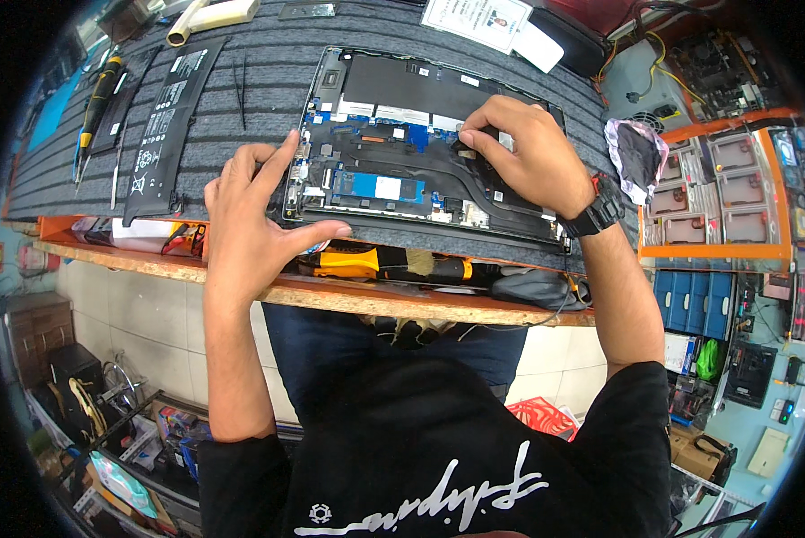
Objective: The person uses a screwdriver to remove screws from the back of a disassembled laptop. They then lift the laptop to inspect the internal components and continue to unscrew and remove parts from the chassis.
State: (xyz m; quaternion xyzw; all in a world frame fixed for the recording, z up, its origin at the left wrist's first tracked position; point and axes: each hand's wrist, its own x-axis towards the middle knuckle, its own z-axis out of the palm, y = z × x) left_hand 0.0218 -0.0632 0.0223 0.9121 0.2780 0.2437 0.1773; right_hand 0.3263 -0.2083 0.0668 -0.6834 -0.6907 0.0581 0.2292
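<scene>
An opened laptop [380, 160] lies on the grey ribbed mat with its inside facing up. Inside it show a blue strip-shaped module [380, 187], a dark heat pipe and a circuit board. Around the laptop's left front corner, my left hand [252, 204] is spread, index fingertip at the left edge and thumb along the front edge. Over the right half of the laptop, my right hand [530, 154] is closed, thumb and index finger pinched together at a small dark bit near the board's middle. What that bit is cannot be made out. A black watch [592, 213] sits on the right wrist.
A flat black battery pack [162, 134], black tweezers [240, 90] and a yellow-black screwdriver [100, 103] lie left on the mat [272, 54]. Below the table's wooden edge [402, 303], an open drawer holds a yellow-black tool [348, 264]. A crumpled cloth [636, 152] rests at the right.
</scene>
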